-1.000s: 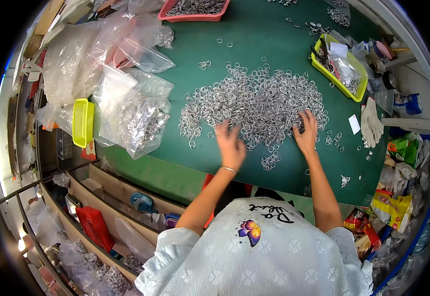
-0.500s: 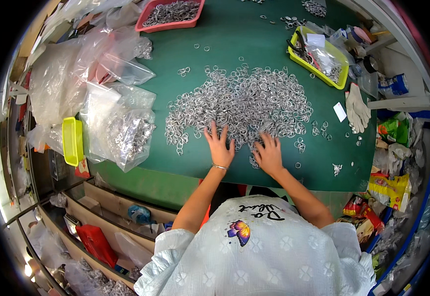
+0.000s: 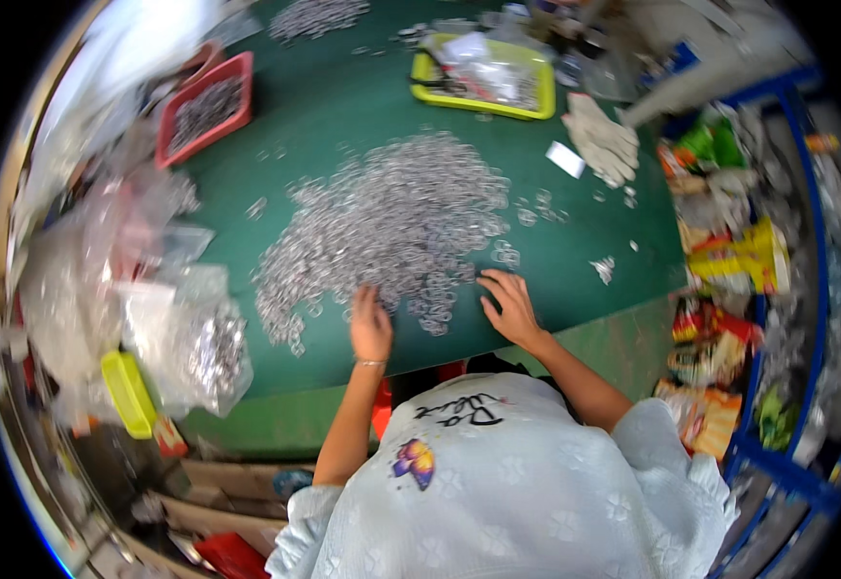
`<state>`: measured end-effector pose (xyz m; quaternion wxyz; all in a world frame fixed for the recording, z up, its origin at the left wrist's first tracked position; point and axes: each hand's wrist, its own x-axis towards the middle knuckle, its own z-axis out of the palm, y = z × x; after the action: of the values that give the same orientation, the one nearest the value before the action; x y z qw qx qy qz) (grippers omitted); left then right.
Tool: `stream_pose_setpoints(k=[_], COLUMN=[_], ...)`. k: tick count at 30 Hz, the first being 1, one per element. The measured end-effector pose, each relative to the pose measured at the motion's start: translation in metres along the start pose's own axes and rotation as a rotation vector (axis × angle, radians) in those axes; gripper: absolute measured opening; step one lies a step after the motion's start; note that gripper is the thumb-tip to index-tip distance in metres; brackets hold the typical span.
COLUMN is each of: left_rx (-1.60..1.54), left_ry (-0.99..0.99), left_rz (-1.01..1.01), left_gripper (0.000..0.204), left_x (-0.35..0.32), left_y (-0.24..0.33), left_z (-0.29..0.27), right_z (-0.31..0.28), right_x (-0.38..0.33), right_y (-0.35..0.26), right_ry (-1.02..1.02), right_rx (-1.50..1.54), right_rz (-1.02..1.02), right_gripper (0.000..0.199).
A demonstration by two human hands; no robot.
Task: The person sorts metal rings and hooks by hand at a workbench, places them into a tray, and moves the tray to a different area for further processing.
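Left hand (image 3: 371, 326): fingers extended at the near edge of the metal rings (image 3: 396, 212), which lie heaped on the green table (image 3: 575, 275); nothing visibly gripped, though blur limits certainty. Small cluster (image 3: 436, 307): trailing from the heap, between the hands. Right hand (image 3: 511, 311): fingers spread, apparently empty, beside the cluster. Assessment: low, relaxed fingers and light pressure should avoid scattering rings over the near edge.

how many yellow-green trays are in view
2: one tray on the far side of the green table, and another tray at the left, beside a clear plastic bag. More could be hidden in the clutter.
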<state>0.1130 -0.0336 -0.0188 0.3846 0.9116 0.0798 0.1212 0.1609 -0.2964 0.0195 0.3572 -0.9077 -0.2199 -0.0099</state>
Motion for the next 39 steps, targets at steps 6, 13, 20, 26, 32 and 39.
stream_pose_setpoints(k=[6,13,20,26,32,39], left_rx=[0.102,0.185,0.311,0.452,0.354,0.332], left_ry=[0.119,0.087,0.033,-0.094,-0.176,-0.043], left_rz=[0.074,0.044,0.082,0.105,0.257,0.215], left_gripper=[0.032,0.042,0.051,0.053,0.051,0.048], left_x=[-0.016,-0.023,0.076,0.095,0.050,0.085], left_y=[-0.007,0.005,0.030,0.041,0.050,0.045], left_z=[0.001,0.003,0.028,0.070,0.054,0.042], right_z=[-0.062,-0.124,-0.125,-0.128,-0.100,-0.026], right_x=[-0.042,-0.046,-0.053,-0.051,-0.029,0.081], right_y=[0.111,0.209,0.274,0.271,0.241,0.106], right_ry=[0.672,0.734,0.628,0.680,0.770,0.317], right_rx=[-0.312,-0.669,-0.545,-0.498,0.100,1.140], right_rz=[0.543,0.886,0.628,0.574,0.743,0.753], right_gripper=[0.017,0.020,0.013,0.011,0.024,0.019])
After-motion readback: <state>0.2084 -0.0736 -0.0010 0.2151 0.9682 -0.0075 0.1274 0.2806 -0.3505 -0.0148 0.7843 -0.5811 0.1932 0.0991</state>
